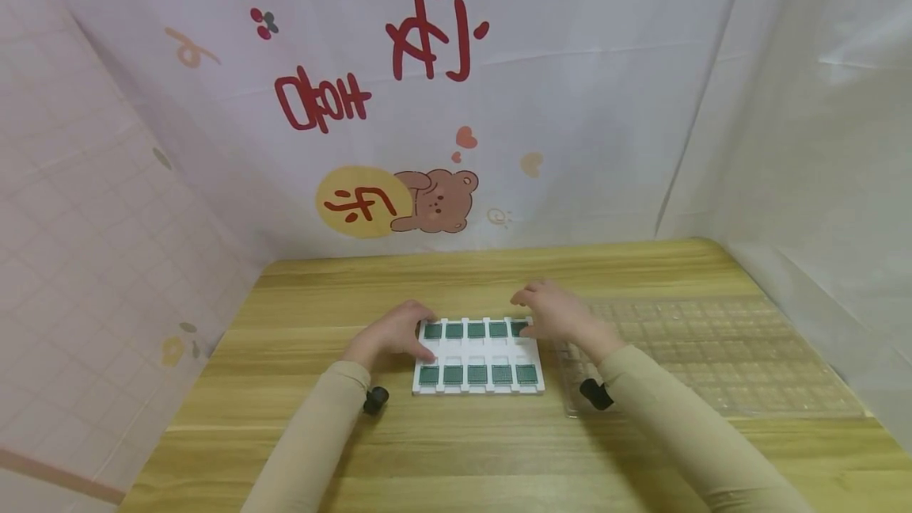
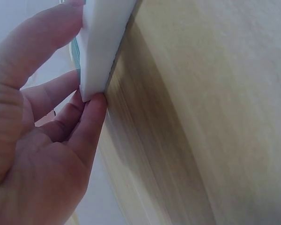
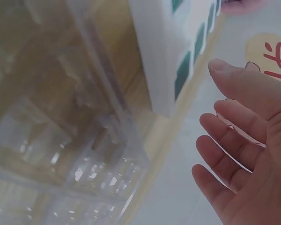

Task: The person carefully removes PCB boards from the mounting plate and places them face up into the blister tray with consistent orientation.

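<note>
On the wooden table lies a white tray (image 1: 466, 350) with two rows of small green square pieces, which look like circuit chips (image 1: 477, 374), in its slots. My left hand (image 1: 392, 332) grips the tray's left end. In the left wrist view, its thumb lies against the tray's upper side and the fingertips touch the corner. My right hand (image 1: 559, 315) hovers by the far right corner, its fingers loosely bent. The right wrist view shows that hand (image 3: 253, 136) apart from the tray's end (image 3: 154, 70), with nothing in it.
A large clear plastic tray (image 1: 712, 362) with many compartments lies on the right side of the table (image 1: 456, 450), partly under the right forearm. A printed white sheet (image 1: 570, 101) hangs behind the table, with more sheeting at both sides.
</note>
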{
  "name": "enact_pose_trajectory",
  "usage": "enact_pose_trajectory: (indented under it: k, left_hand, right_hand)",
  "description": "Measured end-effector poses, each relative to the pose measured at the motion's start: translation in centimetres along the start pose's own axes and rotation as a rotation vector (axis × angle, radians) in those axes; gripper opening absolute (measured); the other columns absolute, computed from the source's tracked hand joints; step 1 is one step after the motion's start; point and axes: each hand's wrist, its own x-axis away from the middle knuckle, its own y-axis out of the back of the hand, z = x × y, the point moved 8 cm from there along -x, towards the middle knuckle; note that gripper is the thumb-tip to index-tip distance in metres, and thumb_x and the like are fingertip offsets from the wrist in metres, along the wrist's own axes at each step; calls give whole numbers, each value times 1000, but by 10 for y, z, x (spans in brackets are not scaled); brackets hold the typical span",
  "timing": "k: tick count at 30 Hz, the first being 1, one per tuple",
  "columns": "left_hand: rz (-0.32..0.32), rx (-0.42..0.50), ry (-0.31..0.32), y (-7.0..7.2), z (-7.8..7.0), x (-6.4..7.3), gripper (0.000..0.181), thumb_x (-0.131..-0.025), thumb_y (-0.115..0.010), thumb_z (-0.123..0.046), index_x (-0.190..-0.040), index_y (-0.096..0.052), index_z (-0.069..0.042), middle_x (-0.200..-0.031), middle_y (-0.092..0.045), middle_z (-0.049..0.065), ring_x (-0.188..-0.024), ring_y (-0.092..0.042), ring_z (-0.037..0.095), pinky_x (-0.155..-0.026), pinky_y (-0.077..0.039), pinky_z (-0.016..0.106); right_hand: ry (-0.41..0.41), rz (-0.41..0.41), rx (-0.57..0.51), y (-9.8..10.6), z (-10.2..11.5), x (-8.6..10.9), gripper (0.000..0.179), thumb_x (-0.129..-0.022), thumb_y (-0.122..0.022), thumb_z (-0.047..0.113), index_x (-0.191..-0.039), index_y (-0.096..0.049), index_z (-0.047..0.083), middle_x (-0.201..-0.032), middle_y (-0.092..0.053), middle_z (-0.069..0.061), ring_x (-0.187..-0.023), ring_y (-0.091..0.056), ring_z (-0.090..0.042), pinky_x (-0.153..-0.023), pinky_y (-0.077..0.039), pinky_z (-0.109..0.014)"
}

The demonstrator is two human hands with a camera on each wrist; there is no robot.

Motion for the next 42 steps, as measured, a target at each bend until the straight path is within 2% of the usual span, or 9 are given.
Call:
enact_pose_trajectory:
  k: [10, 18, 32, 42]
  left_hand:
    - [-1, 3, 28, -3, 5, -1, 68, -68, -93, -24, -125, -64, -2, -124, -57, 10, -111, -52, 24, -99, -43, 41]
    - [3, 15, 24, -3, 5, -1, 69, -68, -93, -24, -126, -63, -1, -119, -57, 9, -101, -50, 21, -93, -44, 40]
    - [7, 28, 28, -2, 6, 1, 69, -68, -93, -23, -126, -63, -1, -118, -56, 9, -99, -50, 20, -91, -45, 39]
    - [1, 31, 30, -3, 8, 0, 70, -68, -93, -24, -128, -62, -3, -123, -56, 8, -106, -51, 20, -96, -44, 39]
  right_hand:
    - [32, 8, 41, -6, 8, 4, 49, -76, -86, 28, -117, -69, 7, -111, -65, -7, -106, -57, -30, -91, -48, -44]
    - [55, 13, 72, -12, 8, 3, 41, -78, -85, 25, -113, -71, 9, -106, -66, -4, -101, -58, -27, -86, -49, -40]
    - [56, 12, 84, -18, 6, -1, 38, -79, -85, 24, -111, -70, 10, -100, -64, -1, -92, -56, -22, -81, -48, -37]
    - [47, 11, 72, -20, 3, -4, 30, -78, -85, 22, -102, -71, 11, -97, -64, 0, -91, -55, -22, -79, -49, -38]
